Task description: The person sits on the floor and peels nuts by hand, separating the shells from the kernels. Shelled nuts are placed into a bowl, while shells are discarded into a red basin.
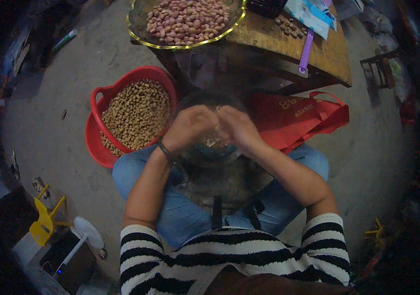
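My left hand (191, 127) and my right hand (237, 127) meet at the fingertips between my knees, over a dark round container with pale shell-like scraps (213, 142) in it. A small pale piece, seemingly a peanut in its shell, shows between the fingers; which hand holds it I cannot tell. On the left, unshelled peanuts (136, 112) fill a red plastic basket (93, 105) with handles. Pinkish shelled peanuts (188, 20) lie in a gold-rimmed bowl (186, 47) on the wooden table.
The wooden table (261, 33) stands ahead, bearing a purple-handled tool (306, 51), blue-and-white packets (307, 16) and small brown pieces (290, 27). A red bag (287, 118) lies at the right by my knee. A yellow chair (42, 223) and a white fan (88, 232) are behind left.
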`<state>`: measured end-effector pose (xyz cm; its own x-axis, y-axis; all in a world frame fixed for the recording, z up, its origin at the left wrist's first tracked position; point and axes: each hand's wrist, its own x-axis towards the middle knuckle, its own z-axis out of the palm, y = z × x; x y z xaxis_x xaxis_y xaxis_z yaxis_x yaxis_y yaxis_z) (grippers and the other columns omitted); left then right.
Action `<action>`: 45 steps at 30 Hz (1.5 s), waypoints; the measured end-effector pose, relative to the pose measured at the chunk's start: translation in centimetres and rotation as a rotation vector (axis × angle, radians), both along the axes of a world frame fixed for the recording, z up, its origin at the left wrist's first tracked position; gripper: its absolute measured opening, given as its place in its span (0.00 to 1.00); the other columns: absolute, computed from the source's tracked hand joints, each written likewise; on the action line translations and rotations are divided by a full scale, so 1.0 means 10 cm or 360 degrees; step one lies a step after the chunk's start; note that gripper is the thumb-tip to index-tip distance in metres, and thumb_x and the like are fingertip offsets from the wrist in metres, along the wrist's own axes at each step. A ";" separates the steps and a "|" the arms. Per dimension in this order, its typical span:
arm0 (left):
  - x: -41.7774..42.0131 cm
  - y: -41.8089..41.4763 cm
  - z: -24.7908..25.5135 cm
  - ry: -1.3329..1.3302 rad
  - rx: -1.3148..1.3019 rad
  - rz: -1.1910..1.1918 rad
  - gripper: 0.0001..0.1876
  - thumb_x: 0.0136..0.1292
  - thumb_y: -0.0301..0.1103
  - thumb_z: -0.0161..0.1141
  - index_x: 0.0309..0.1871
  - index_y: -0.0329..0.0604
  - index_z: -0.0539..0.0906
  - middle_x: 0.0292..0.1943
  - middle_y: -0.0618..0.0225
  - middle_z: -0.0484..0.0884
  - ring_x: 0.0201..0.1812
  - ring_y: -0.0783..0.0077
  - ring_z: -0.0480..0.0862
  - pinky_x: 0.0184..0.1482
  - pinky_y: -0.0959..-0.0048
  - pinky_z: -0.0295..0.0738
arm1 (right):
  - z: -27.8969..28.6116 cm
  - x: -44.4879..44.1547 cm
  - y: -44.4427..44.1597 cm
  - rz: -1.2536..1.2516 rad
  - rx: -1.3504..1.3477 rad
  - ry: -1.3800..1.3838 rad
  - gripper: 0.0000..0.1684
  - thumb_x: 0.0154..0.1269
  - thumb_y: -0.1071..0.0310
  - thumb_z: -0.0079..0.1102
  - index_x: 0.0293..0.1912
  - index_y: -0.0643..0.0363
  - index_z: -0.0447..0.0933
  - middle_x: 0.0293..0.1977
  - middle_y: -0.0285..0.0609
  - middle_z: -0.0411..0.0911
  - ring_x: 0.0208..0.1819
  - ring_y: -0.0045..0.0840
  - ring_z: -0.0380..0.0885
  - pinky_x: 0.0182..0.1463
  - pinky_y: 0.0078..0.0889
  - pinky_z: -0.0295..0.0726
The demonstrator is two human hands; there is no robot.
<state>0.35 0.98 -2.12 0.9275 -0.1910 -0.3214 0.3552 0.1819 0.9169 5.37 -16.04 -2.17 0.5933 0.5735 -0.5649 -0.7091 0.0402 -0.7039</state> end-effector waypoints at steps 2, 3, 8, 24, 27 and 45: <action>-0.02 0.02 -0.11 -0.0008 -0.0112 0.0076 0.04 0.64 0.31 0.57 0.37 0.40 0.77 0.31 0.73 0.80 0.34 0.85 0.77 0.37 0.83 0.71 | 0.02 0.01 0.00 0.0059 -0.0003 -0.0035 0.09 0.69 0.60 0.47 0.36 0.52 0.72 0.22 0.28 0.70 0.19 0.10 0.64 0.19 0.15 0.58; -0.02 0.02 -0.12 0.0011 -0.0085 0.0062 0.04 0.64 0.30 0.57 0.37 0.40 0.77 0.31 0.73 0.80 0.34 0.85 0.77 0.37 0.83 0.71 | 0.03 0.02 -0.02 0.0107 -0.0003 -0.0067 0.08 0.69 0.59 0.47 0.37 0.51 0.71 0.23 0.27 0.68 0.21 0.10 0.64 0.21 0.14 0.60; -0.03 -0.04 -0.08 -0.0071 0.0035 0.0127 0.04 0.64 0.29 0.56 0.38 0.40 0.77 0.32 0.73 0.79 0.34 0.84 0.78 0.38 0.83 0.72 | 0.01 -0.02 0.01 0.0052 -0.0103 -0.0191 0.11 0.70 0.61 0.47 0.36 0.55 0.73 0.23 0.30 0.72 0.20 0.10 0.67 0.20 0.14 0.61; -0.05 0.00 -0.11 -0.0238 0.0297 -0.0094 0.20 0.70 0.50 0.44 0.44 0.41 0.74 0.24 0.79 0.71 0.23 0.89 0.66 0.25 0.86 0.59 | -0.05 0.18 -0.15 0.0567 -0.0364 -0.1519 0.17 0.59 0.72 0.44 0.47 0.63 0.74 0.25 0.36 0.75 0.28 0.18 0.73 0.34 0.24 0.73; 0.00 -0.01 -0.02 -0.0134 0.0099 -0.0091 0.32 0.68 0.62 0.32 0.51 0.40 0.71 0.23 0.78 0.70 0.18 0.89 0.61 0.21 0.86 0.54 | 0.20 0.25 -0.17 0.0466 -0.0158 -0.0780 0.17 0.59 0.75 0.41 0.45 0.63 0.76 0.23 0.36 0.73 0.26 0.15 0.71 0.32 0.21 0.72; 0.00 -0.13 0.05 -0.0139 0.0075 0.0371 0.19 0.68 0.46 0.51 0.55 0.42 0.70 0.37 0.77 0.75 0.34 0.89 0.72 0.32 0.89 0.64 | 0.08 0.04 -0.02 0.0258 -0.0460 -0.1704 0.10 0.59 0.69 0.60 0.40 0.59 0.73 0.19 0.36 0.74 0.19 0.20 0.72 0.23 0.26 0.70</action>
